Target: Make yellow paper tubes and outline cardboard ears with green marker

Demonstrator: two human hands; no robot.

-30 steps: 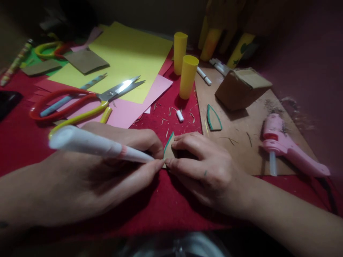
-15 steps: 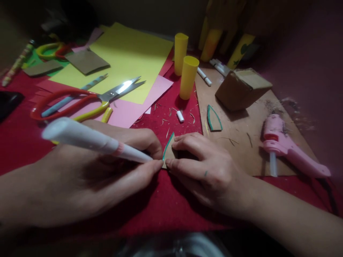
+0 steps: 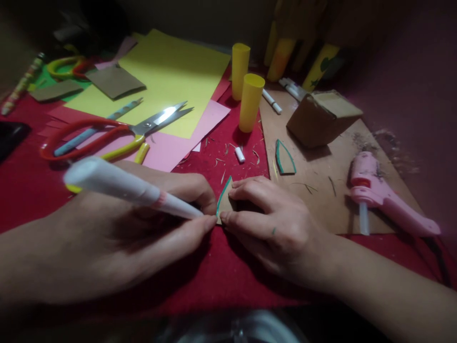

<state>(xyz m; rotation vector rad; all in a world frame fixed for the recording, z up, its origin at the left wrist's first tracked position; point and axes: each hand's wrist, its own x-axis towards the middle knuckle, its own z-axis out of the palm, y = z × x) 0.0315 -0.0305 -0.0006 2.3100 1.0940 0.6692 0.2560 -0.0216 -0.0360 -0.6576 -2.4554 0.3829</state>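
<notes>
My left hand is closed around a white marker, its tip down at the edge of a small pointed cardboard piece. A green line runs along that piece's left edge. With fingertips and thumb, my right hand grips the piece from its right side against the red cloth; part of the piece is hidden under the fingers. A green mark shows on my right hand. Beyond it lies a similar cardboard piece with a green outline. A white marker cap rests on the cloth.
Red-and-yellow scissors and a pencil lie over yellow paper at the left. Two yellow paper tubes stand at the back. On the right, a cardboard sheet bears a cardboard box and a pink glue gun.
The back end of the marker has swung slightly to the right, its tip staying near the lower left edge of the piece. My right hand keeps its place.
</notes>
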